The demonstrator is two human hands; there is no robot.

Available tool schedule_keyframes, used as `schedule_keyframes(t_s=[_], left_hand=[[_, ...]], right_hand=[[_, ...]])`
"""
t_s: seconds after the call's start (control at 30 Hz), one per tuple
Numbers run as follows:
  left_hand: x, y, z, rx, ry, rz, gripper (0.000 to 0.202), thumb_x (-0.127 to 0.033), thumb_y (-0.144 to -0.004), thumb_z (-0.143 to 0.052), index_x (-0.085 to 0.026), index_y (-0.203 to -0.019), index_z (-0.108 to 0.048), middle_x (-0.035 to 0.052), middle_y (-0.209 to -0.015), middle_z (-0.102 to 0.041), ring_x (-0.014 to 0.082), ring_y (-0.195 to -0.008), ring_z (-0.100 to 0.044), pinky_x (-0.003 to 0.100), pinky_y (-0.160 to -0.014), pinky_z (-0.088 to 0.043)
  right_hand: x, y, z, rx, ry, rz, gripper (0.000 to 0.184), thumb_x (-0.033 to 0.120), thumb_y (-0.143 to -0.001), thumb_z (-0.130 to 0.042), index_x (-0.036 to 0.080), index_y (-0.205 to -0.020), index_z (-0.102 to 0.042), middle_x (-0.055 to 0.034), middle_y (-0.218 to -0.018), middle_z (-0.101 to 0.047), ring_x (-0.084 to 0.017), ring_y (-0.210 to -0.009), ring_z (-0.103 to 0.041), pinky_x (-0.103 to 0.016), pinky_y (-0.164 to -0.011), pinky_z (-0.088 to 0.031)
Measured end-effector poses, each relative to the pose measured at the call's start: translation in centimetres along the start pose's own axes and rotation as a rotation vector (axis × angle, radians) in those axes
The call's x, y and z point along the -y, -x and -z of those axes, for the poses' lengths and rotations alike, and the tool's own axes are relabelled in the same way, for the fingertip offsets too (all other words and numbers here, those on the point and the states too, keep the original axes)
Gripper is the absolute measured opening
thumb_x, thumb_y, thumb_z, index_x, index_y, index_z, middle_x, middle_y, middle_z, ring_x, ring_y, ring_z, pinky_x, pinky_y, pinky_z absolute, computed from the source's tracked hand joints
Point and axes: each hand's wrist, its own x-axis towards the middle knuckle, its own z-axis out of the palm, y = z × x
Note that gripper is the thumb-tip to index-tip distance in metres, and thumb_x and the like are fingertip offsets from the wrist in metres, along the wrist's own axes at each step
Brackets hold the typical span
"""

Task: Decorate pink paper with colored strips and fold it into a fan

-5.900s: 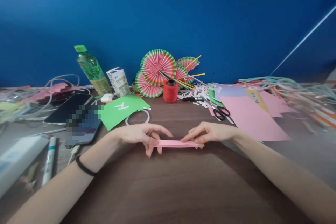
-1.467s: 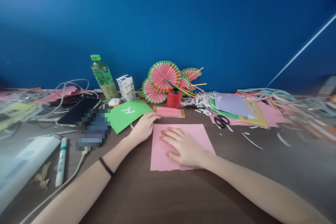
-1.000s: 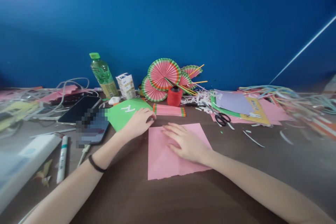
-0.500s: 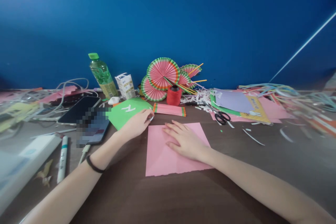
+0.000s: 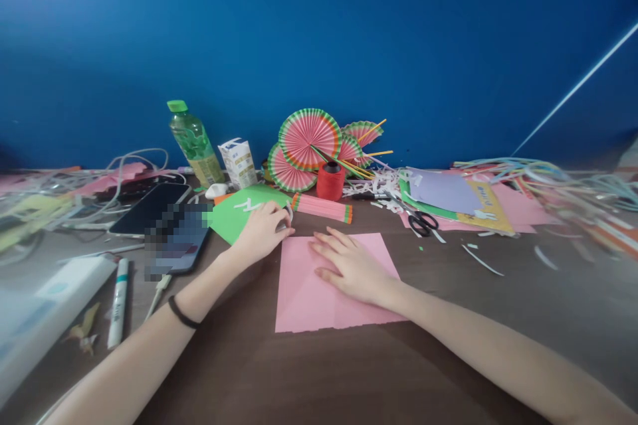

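Note:
A sheet of pink paper (image 5: 304,302) with a ragged near edge lies flat in front of me, faint crease lines across it. My right hand (image 5: 349,265) rests on it, palm down, fingers apart. Just past the sheet's far left corner, my left hand (image 5: 264,229) has its fingers curled round a small whitish rounded thing (image 5: 288,211), mostly hidden, perhaps a roll of tape. That hand covers part of a green sheet (image 5: 226,216) with white strips on top. A pleated pink strip (image 5: 323,207) with green and orange ends lies beyond the fingertips.
Behind stand a red thread spool (image 5: 329,182), round pleated paper fans (image 5: 310,139), a green bottle (image 5: 194,143) and a white carton (image 5: 238,165). Black-handled scissors (image 5: 423,222) lie right, beside stacked coloured paper (image 5: 443,191). Leftward are phones (image 5: 149,209) and a marker (image 5: 118,302).
My left hand has shifted slightly, its fingers now curled closer over the whitish thing. The pleated strip has turned a little. My right hand stays put on the pink paper.

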Motion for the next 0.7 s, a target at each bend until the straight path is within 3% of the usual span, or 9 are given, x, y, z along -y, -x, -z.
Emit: schedule_keyframes(t_s=[0.13,0.27,0.37,0.47,0.57,0.7], left_hand=[[0.5,0.1,-0.2,0.135,0.047,0.050,0.010,-0.030,-0.073,-0.060,-0.021,-0.073,-0.059,0.0026,-0.090,-0.045,0.0212,-0.090,-0.045,0.039,-0.083,-0.036],[1.2,0.1,-0.2,0.172,0.065,0.096,0.011,-0.032,-0.072,-0.060,-0.021,-0.073,-0.060,0.0024,-0.091,-0.043,0.0220,-0.092,-0.044,0.039,-0.082,-0.035],[1.5,0.0,0.1,0.198,0.082,0.088,0.012,-0.033,-0.073,-0.059,-0.021,-0.074,-0.059,0.0024,-0.090,-0.044,0.0218,-0.092,-0.044,0.038,-0.082,-0.034],[1.4,-0.1,0.5,0.221,0.101,0.085,0.014,-0.033,-0.073,-0.058,-0.020,-0.075,-0.057,0.0025,-0.088,-0.046,0.0207,-0.090,-0.046,0.036,-0.081,-0.035],[1.5,-0.2,1.0,0.176,0.075,0.091,0.014,-0.032,-0.075,-0.056,-0.018,-0.073,-0.053,0.0028,-0.083,-0.047,0.0192,-0.083,-0.048,0.033,-0.077,-0.038],[2.1,-0.1,1.5,-0.037,-0.209,0.139,0.010,-0.025,-0.076,-0.054,-0.017,-0.080,-0.050,0.0063,-0.086,-0.050,0.0235,-0.087,-0.049,0.035,-0.078,-0.038]], right_hand=[[-0.2,-0.2,-0.2,-0.044,-0.063,-0.011,0.045,0.040,-0.089,-0.035,0.023,-0.131,-0.041,-0.0038,-0.141,-0.034,-0.025,-0.132,-0.020,-0.046,-0.105,-0.025],[-1.0,-0.5,0.2,-0.167,-0.084,-0.113,0.031,0.022,-0.085,-0.041,0.020,-0.112,-0.057,-0.0074,-0.119,-0.053,-0.023,-0.114,-0.042,-0.041,-0.096,-0.036],[-1.8,-0.6,0.7,-0.231,-0.002,-0.246,0.020,0.022,-0.082,-0.046,0.019,-0.097,-0.059,-0.0085,-0.099,-0.057,-0.024,-0.096,-0.047,-0.042,-0.084,-0.041],[-2.5,-0.6,1.1,-0.226,0.018,-0.274,0.011,0.022,-0.080,-0.048,0.018,-0.088,-0.055,-0.0077,-0.092,-0.057,-0.024,-0.087,-0.048,-0.040,-0.077,-0.041],[-2.9,-0.6,1.1,-0.217,-0.006,-0.260,0.005,0.022,-0.080,-0.050,0.018,-0.083,-0.051,-0.0060,-0.088,-0.057,-0.022,-0.083,-0.048,-0.037,-0.075,-0.040],[-3.1,-0.7,1.0,-0.227,-0.025,-0.241,0.004,0.022,-0.079,-0.051,0.019,-0.081,-0.049,-0.0052,-0.085,-0.057,-0.021,-0.082,-0.048,-0.035,-0.075,-0.039]])
